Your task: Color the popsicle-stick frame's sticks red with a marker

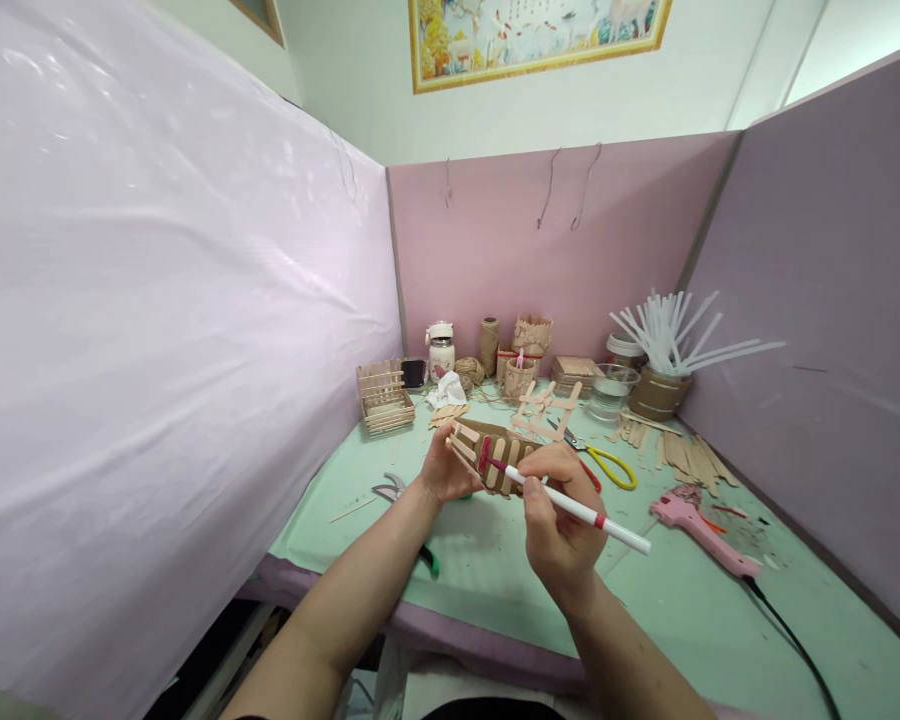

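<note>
In the head view my left hand (pixel 444 468) is closed around the left end of a cardboard piece with popsicle sticks (pixel 513 455) glued on in a row. One stick near its left part is coloured dark red. My right hand (pixel 564 515) grips a white marker (pixel 586 512) with a red band, its dark red tip touching or very near the coloured stick. Below my left wrist lie pliers (pixel 430 560) with green handles, partly hidden by the arm. Scissors (pixel 612 466) with yellow handles rest just beyond my right hand.
A pink glue gun (pixel 701 528) with a black cord lies at right. Behind it are loose wooden sticks (pixel 682 455), a pot of white glue sticks (pixel 656 390) and a clear water bowl (pixel 611 393). A stick basket (pixel 385 398) stands back left, near a white jar (pixel 441 352).
</note>
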Demonstrator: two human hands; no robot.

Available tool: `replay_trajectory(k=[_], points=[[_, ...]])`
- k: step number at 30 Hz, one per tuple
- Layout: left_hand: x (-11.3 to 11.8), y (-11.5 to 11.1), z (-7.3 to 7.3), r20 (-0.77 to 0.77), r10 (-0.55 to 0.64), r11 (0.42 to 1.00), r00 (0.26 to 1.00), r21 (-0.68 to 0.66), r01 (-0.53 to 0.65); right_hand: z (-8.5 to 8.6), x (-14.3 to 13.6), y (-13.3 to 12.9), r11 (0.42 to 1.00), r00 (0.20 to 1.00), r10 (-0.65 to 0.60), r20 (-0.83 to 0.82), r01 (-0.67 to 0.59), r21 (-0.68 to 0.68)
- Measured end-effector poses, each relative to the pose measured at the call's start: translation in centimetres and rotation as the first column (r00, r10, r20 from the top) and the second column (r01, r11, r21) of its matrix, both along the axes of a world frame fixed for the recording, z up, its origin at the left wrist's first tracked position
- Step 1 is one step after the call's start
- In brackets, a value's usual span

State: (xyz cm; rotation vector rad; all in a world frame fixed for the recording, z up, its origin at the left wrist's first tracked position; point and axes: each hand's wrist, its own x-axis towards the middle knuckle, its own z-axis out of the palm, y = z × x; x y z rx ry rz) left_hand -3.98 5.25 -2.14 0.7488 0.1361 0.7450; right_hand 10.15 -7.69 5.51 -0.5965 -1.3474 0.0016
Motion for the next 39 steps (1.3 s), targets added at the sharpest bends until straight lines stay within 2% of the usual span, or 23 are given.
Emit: replay_trajectory(k=[6, 29, 39], points=[[-0.02, -0.11, 0.22, 0.000, -0.011, 1.000, 1.000, 0.018, 0.011, -0.04, 0.03, 0.01, 1.000, 1.000, 0.004, 0.004, -0.004, -0.002], [0.04, -0.33, 0.60, 0.043, -0.036, 0.997, 0.998, -0.073, 0.039, -0.32, 0.11, 0.09, 0.997, 0.999, -0.030, -0.021, 0.029, -0.067], [0.19, -0.48, 0.74, 0.017, -0.020, 1.000, 1.000, 0.007, 0.020, -0.25, 0.12, 0.07, 0.999, 1.000, -0.008, -0.012, 0.008, -0.051]])
